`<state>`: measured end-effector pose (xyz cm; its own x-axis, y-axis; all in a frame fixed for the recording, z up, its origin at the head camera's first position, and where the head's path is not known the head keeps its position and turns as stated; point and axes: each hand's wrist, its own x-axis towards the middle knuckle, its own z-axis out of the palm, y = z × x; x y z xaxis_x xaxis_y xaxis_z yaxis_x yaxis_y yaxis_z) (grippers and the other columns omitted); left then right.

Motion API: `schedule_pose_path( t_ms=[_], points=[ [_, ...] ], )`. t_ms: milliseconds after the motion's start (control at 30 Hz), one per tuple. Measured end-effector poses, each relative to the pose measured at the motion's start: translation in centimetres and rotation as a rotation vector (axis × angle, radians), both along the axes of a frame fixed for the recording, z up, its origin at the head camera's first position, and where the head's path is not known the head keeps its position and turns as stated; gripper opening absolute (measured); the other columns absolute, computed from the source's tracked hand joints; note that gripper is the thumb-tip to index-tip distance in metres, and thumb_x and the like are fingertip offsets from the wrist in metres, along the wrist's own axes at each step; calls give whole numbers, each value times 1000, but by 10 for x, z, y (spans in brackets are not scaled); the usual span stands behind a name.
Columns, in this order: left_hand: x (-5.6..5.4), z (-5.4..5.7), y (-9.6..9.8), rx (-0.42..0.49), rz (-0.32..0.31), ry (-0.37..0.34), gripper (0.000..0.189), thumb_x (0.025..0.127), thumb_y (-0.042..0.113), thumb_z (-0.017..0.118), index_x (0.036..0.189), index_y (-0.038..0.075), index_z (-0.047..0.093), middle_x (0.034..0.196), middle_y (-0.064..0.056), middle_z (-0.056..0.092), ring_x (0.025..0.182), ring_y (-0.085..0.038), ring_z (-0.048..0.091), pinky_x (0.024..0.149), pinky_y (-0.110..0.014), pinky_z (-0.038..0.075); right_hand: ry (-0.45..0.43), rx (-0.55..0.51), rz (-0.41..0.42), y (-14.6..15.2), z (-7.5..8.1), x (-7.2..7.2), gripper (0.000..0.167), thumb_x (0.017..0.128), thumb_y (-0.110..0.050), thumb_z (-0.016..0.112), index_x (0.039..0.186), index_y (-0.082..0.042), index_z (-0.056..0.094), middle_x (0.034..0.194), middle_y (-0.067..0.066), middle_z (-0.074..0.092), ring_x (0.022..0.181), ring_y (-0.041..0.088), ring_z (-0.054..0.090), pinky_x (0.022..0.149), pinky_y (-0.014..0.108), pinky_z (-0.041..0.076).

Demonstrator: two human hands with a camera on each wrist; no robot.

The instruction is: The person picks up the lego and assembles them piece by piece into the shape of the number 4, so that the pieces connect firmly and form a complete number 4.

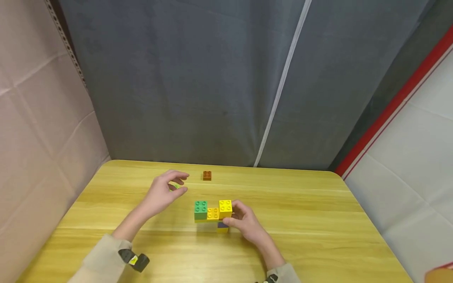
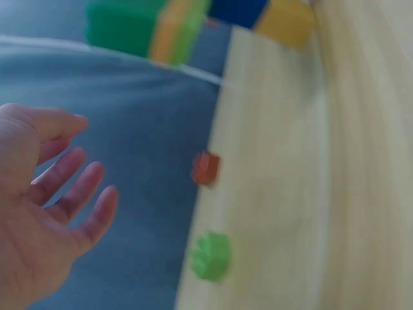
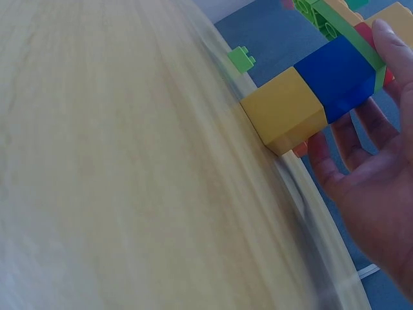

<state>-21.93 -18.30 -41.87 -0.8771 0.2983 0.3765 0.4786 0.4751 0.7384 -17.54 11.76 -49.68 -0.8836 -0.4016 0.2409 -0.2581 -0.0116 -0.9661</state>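
A built stack of toy bricks stands upright on the table, with a yellow brick (image 3: 287, 110) at its foot and a blue brick (image 3: 339, 79) on that. Above them a flat light green layer reaches out to the left, bearing a dark green brick (image 1: 200, 212), a low orange-yellow brick (image 1: 212, 214) and a taller yellow brick (image 1: 225, 208). My right hand (image 1: 247, 225) grips the stack's right side, thumb in front and fingers behind. Held in the air, my left hand (image 1: 164, 192) has relaxed, parted fingers and holds nothing. It partly hides a loose light green brick (image 2: 213, 256) in the head view.
A small brown-orange brick (image 1: 207, 175) lies near the back edge of the wooden table (image 1: 301, 204). Behind the table hangs a grey curtain (image 1: 198, 86). Pale cloth walls (image 1: 42, 118) flank both sides.
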Motion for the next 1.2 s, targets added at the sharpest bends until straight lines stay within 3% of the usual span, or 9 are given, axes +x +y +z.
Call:
schedule_pose_path(
  t_ms=[133, 333, 633, 967, 1200],
  points=[
    [-11, -18, -9, -21, 74, -54, 36, 90, 1, 76, 126, 1, 68, 120, -14, 66, 107, -31, 62, 82, -43, 55, 1, 10, 5, 0, 0, 1, 26, 97, -7, 70, 119, 2, 60, 119, 13, 65, 103, 20, 64, 92, 32, 54],
    [-24, -43, -18, -79, 112, -99, 43, 88, 2, 78, 128, -5, 65, 124, -22, 62, 114, -42, 58, 92, -57, 52, -4, 1, 2, 0, 1, 1, 27, 97, -8, 71, 119, 2, 60, 119, 13, 65, 102, 20, 64, 91, 31, 54],
    [-41, -69, -26, -199, 154, -199, 57, 83, 4, 82, 134, -7, 59, 123, -28, 59, 111, -44, 59, 94, -56, 50, -1, 8, 8, -3, 0, 1, 27, 97, -9, 71, 120, 2, 60, 120, 14, 65, 103, 21, 64, 91, 32, 54],
    [-48, -74, -29, -258, 144, -170, 47, 84, -2, 78, 128, -7, 63, 119, -24, 66, 109, -39, 63, 93, -54, 52, 4, 13, 7, -5, -1, -1, 26, 97, -9, 70, 119, 1, 60, 120, 15, 65, 103, 21, 64, 91, 32, 54],
    [-43, -64, -27, -229, 130, -138, 42, 87, 1, 77, 126, -7, 65, 119, -22, 67, 103, -34, 63, 88, -51, 54, -4, 19, 3, -4, -2, -1, 27, 97, -10, 71, 119, 1, 60, 120, 15, 65, 103, 21, 64, 91, 32, 53]
  ],
)
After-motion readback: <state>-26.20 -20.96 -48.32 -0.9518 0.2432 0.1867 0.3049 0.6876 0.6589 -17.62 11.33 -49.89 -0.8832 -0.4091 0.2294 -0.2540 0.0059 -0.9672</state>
